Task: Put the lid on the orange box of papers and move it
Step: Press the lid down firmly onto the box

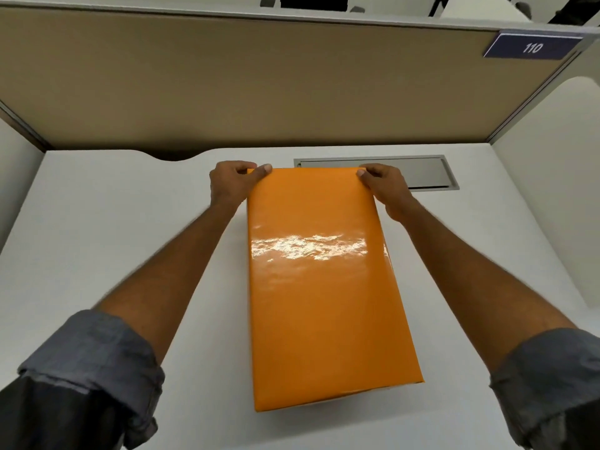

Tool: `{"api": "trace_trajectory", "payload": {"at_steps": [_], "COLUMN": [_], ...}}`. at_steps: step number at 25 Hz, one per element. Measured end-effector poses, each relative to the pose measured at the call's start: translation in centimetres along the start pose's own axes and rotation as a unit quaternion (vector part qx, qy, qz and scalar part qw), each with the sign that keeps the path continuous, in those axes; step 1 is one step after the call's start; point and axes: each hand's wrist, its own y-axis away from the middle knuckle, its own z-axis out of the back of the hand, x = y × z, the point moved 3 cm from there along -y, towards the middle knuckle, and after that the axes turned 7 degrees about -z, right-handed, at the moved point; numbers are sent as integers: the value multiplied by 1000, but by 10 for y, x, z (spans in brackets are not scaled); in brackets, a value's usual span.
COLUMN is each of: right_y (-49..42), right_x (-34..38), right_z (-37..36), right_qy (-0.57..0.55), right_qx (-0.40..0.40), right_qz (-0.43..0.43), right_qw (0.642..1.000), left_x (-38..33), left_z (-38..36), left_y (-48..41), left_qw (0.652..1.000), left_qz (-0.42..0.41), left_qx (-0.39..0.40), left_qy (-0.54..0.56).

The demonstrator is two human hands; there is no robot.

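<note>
The left hand point(231, 186) grips the far left corner of the one orange box point(319, 287), thumb on its lid. The box lies mid-worktop point(97, 228), long axis running away from the person, far end leaning slightly left. The right hand point(386, 190) clasps the far right corner. Two hands, one box.

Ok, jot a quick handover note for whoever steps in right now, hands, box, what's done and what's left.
Left hand: gripping the far left corner of the orange box.
Right hand: gripping the far right corner.
Box lies lengthwise on the white desk, far end by the grey cable hatch.
Done: lid looks on; no papers show.
Left: move the box.
</note>
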Motion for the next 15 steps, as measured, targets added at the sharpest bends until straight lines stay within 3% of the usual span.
{"api": "trace_trajectory", "payload": {"at_steps": [3, 6, 15], "right_y": [-8, -12, -2], "right_x": [2, 7, -16], "right_z": [3, 2, -23], "right_qy": [9, 38, 13], "right_qx": [26, 2, -62], "right_qz": [10, 45, 65], "right_qw": [1000, 998, 996], "left_x": [3, 10, 19], "left_z": [-1, -1, -13], "left_y": [-5, -6, 1], "left_qw": [997, 993, 999], "left_qz": [-47, -64, -41], "left_qx": [42, 74, 17], "left_qy": [-47, -64, -19]}}
